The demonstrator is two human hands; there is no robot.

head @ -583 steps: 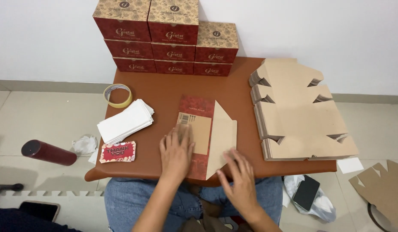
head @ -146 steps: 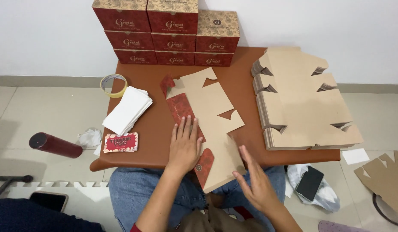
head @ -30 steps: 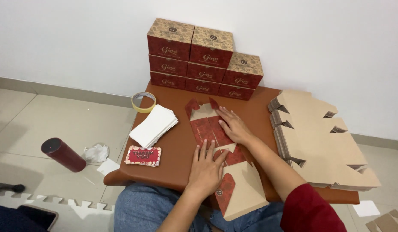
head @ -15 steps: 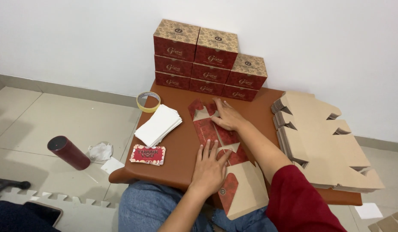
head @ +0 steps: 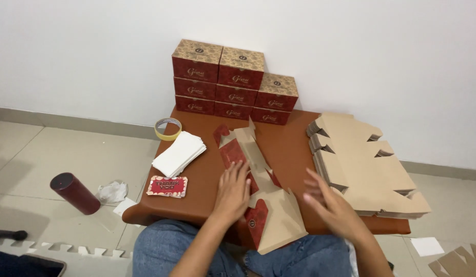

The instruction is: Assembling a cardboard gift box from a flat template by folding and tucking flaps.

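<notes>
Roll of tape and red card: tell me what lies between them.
In the head view, a stack of white paper sheets lies on the brown table between the roll of tape and the red card.

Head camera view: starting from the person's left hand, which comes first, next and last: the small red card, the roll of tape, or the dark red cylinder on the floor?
From the left hand, which lies on the flat box blank:
1. Small red card, on the table just left of the hand.
2. Roll of tape, at the table's far left corner.
3. Dark red cylinder, off the table, on the floor at far left.
</notes>
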